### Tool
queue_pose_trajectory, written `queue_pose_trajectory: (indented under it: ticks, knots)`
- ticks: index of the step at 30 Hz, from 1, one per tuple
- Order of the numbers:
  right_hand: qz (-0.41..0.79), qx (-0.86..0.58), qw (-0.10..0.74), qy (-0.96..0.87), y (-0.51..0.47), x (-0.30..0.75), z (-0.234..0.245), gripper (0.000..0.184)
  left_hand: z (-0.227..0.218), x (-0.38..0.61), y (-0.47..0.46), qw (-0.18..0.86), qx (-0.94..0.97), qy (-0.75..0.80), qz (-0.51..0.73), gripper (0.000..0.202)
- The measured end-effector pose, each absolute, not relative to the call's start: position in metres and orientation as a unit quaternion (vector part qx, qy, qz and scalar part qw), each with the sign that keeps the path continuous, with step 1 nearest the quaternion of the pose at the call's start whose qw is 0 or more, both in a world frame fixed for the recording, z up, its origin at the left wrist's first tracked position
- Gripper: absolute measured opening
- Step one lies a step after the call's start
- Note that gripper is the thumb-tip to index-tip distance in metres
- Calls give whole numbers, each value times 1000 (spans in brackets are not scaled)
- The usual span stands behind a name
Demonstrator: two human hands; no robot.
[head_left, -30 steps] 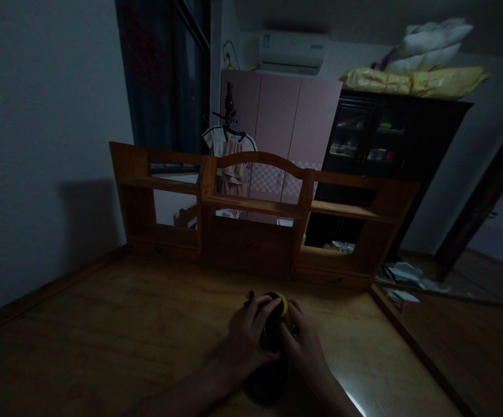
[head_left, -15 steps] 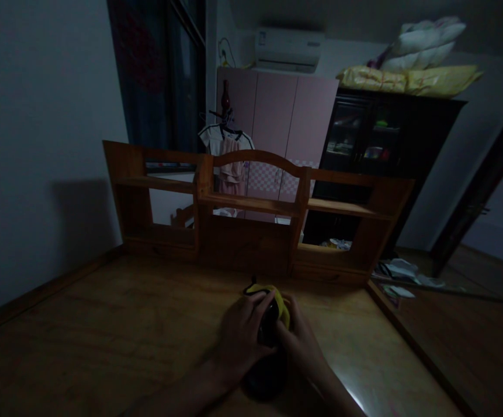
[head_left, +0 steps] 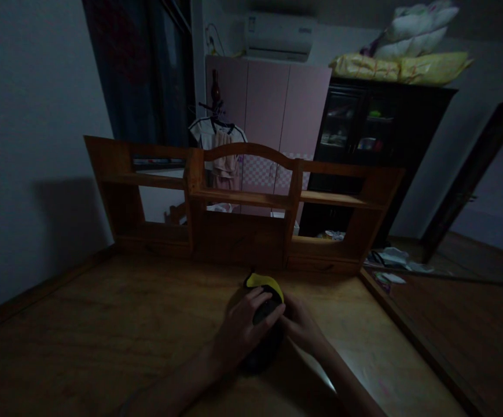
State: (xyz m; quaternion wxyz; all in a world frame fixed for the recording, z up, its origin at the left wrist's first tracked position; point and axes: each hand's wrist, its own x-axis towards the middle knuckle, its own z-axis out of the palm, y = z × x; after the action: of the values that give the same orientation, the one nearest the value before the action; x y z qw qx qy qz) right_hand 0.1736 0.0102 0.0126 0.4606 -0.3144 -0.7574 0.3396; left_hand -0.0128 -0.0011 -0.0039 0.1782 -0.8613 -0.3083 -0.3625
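Observation:
A long black-and-yellow object (head_left: 263,358) lies on the wooden desktop in front of me; its near end is dark and rounded, its far end has a curved yellow band (head_left: 265,281). The dim light leaves its exact kind unclear. My left hand (head_left: 248,319) grips it from the left, with fingers bent over its top and thumb stretched across its middle. At its right side, my right hand (head_left: 300,325) holds the edge below the yellow band, its fingertips partly hidden behind the object.
A wooden shelf unit (head_left: 242,200) stands along the desk's far edge. The desktop (head_left: 147,324) has a raised rim (head_left: 407,330) on the right, and a pale wall (head_left: 29,174) rises on the left. Beyond are a pink wardrobe (head_left: 264,104) and a dark cabinet (head_left: 342,127).
The black-and-yellow object has turned or shifted slightly, so less of its yellow part shows. My left thumb now lies higher across it, and my right hand sits lower against its side.

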Motion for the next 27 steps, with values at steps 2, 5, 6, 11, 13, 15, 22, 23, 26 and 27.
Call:
queue_pose_trajectory:
  ticks: [2,5,6,11,13,15,22,23,26,27]
  knots:
    - [313,-304,464,-770,12,176,7,48,-4,-12,-2,197,-858,-314,-357,63]
    - [282,-327,433,-791,10,179,2,62,-6,-10,-2,159,-858,-345,-346,68]
    - [280,-339,419,-795,9,180,2,64,-6,-9,-2,134,-860,-353,-343,72]
    - [290,-387,391,-783,6,177,4,53,-5,-4,-2,22,-852,-386,-352,82]
    - [281,-405,386,-779,6,175,2,53,-4,-3,-1,-4,-844,-394,-364,81]
    - [266,-423,380,-779,7,174,0,58,-3,-3,-2,-17,-837,-398,-375,80]
    - [217,-401,383,-803,6,177,12,56,-2,-1,-4,-37,-827,-393,-400,78]
    - [218,-399,384,-804,6,178,12,55,-2,-1,-4,-40,-826,-391,-404,77]
    - [233,-396,385,-800,6,179,8,57,-7,-1,-3,-38,-822,-385,-417,75]
    - [240,-399,388,-796,7,179,6,58,-9,-1,-2,-34,-821,-383,-421,75]
